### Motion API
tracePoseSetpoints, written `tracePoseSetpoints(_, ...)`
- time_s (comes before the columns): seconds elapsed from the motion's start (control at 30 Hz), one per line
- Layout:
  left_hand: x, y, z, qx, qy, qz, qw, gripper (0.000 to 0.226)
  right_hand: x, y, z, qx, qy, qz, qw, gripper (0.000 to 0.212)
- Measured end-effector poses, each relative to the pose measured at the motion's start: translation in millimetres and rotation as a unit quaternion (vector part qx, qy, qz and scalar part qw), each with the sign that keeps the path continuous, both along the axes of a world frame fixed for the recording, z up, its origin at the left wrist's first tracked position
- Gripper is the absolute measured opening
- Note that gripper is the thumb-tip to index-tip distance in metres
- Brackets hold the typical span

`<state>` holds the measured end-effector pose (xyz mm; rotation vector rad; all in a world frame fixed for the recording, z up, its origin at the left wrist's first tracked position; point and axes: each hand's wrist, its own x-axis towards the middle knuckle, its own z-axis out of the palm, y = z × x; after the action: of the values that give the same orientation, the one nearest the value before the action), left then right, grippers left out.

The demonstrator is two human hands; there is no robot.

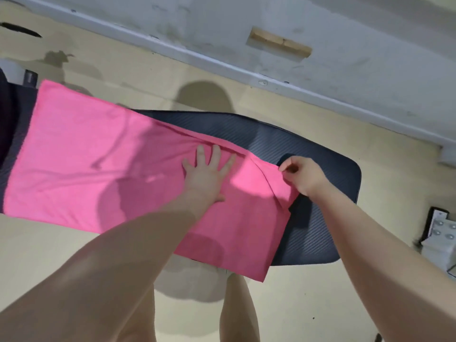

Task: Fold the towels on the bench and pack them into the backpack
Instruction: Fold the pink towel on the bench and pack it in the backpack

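A long pink towel (98, 164) lies spread along a dark padded bench (308, 144), its near right corner hanging over the front edge. My left hand (207, 176) presses flat on the towel with fingers spread, near its right end. My right hand (301, 176) pinches the towel's far right corner, which is lifted and folded a little over the bench. No backpack is in view.
A beige floor (320, 304) surrounds the bench, and a grey wall base (271, 77) runs behind it. A white metal bracket with bolts (441, 230) sits at the right edge. My legs stand below the bench's front edge.
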<state>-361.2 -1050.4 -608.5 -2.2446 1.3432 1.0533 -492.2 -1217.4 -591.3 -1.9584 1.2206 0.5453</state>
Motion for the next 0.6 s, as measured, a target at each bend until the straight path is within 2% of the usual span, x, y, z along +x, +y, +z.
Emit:
tracePoseSetpoints(0.07,0,-3,1,0.004,-0.002,0.004,1.000,0.107,1,-15,-3,-0.014,-0.007,-0.006,1.000,0.024)
tracePoseSetpoints(0.17,1,-5,0,0.003,-0.013,0.005,1.000,0.111,4,-24,-13,-0.084,-0.017,-0.005,0.996,0.030)
tracePoseSetpoints(0.27,5,-6,-4,-0.015,-0.046,-0.018,0.999,0.118,4,-10,-20,-0.218,0.029,0.054,0.974,0.030)
tracePoseSetpoints(0.33,8,-4,-7,-0.029,-0.070,-0.043,0.996,0.122,-1,14,-25,-0.304,-0.009,0.113,0.946,0.033)
tracePoseSetpoints(0.37,9,-2,-9,-0.036,-0.074,-0.045,0.996,0.125,-4,31,-27,-0.304,-0.047,0.140,0.941,0.038)
tracePoseSetpoints(0.43,13,0,-12,-0.048,-0.069,-0.026,0.996,0.129,-9,68,-33,-0.236,-0.094,0.194,0.948,0.050)
tracePoseSetpoints(0.53,15,1,-17,-0.052,-0.051,-0.014,0.997,0.133,-10,108,-44,-0.163,-0.068,0.291,0.940,0.064)
tracePoseSetpoints(0.6,17,2,-20,-0.055,-0.042,-0.004,0.998,0.137,-14,109,-51,-0.161,-0.032,0.294,0.941,0.070)
